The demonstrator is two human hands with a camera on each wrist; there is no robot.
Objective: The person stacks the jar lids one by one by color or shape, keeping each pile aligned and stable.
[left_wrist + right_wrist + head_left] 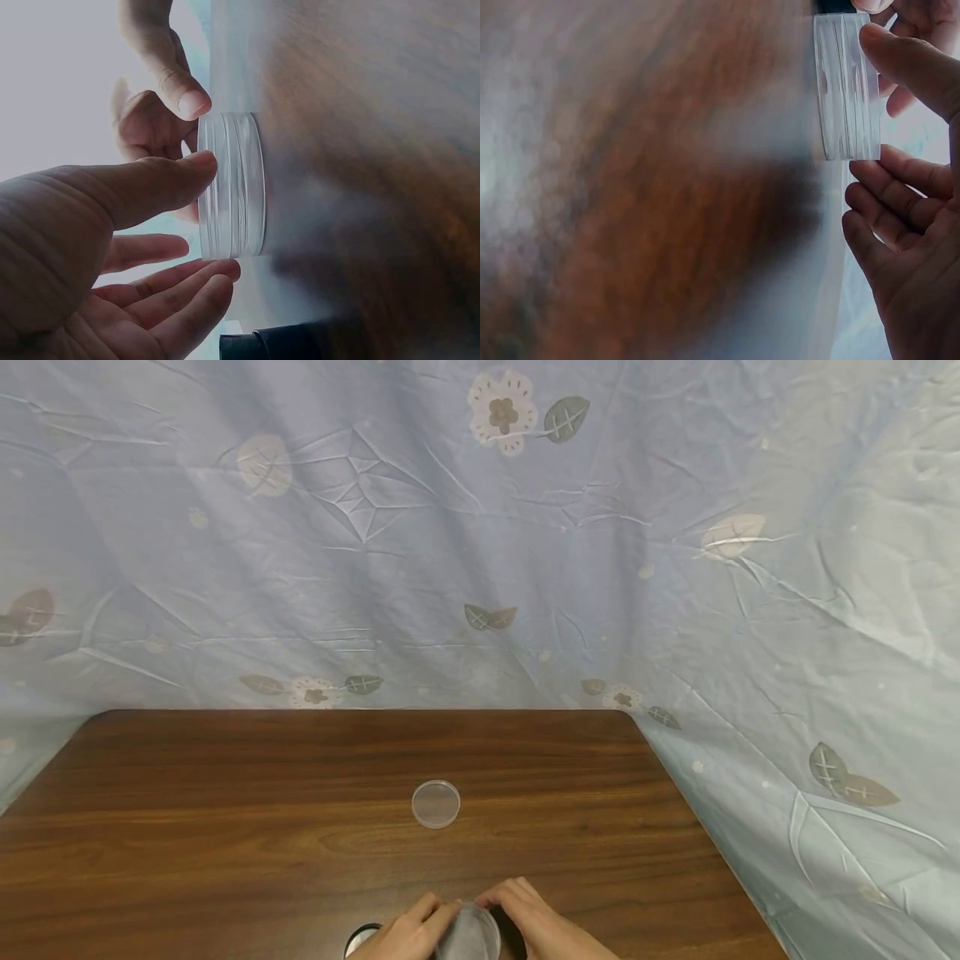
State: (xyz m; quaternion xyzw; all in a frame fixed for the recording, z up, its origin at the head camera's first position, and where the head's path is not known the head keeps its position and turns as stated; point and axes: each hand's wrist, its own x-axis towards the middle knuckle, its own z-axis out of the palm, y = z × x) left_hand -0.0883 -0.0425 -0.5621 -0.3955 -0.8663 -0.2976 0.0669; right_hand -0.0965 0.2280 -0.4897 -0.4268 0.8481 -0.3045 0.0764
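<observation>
Between the two hands at the bottom of the head view is a round clear petri dish (pixel 468 937), its edge showing several ridged lines as of stacked parts (pixel 232 187). My left hand (pixel 411 932) grips it from the left, thumb along the edge and fingers at the opposite side. From the right, my right hand (pixel 538 925) holds the same dish, its thumb on the near rim (pixel 845 90) and its fingertips by the far side. The dish stands close over the wooden table in both wrist views.
A clear round dish part (pixel 436 804) lies flat on the brown wooden table (pixel 225 827), farther forward. Beside the left hand is a round white thing with a black rim (pixel 363 935), partly hidden. A patterned pale cloth (pixel 420 543) hangs behind and to the right.
</observation>
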